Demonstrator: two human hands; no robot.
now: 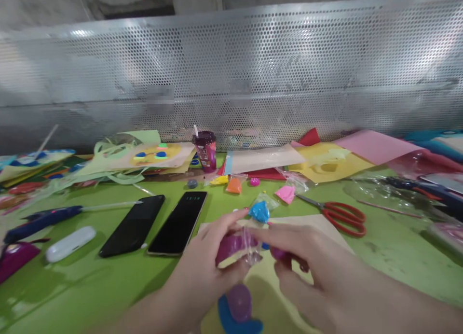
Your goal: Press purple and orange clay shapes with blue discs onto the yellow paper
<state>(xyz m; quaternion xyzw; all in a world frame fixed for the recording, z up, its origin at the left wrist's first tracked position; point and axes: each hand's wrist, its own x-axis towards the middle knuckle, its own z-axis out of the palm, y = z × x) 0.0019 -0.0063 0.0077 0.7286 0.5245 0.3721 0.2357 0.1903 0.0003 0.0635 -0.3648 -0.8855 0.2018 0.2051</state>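
My left hand (213,257) is closed around a small clear plastic bag (249,247) with purple modelling clay (231,244) in it. My right hand (311,257) reaches in from the other side, its fingers bent around a purple lump (280,254), its fingertips near the bag. Below the hands lies a yellow paper shape (269,295) bearing a purple ball (239,302) and a curved blue clay strip (237,319). Just beyond my fingertips sits a bag of blue clay (259,211). The hands partly cover the yellow shape.
Red-handled scissors (343,217) lie at right. Two dark phones (179,223) and a glue gun (47,220) are at left. Behind stand a purple cup (205,150) and clay packets, orange (234,185) and pink (285,194). A perforated metal panel (231,73) closes the back.
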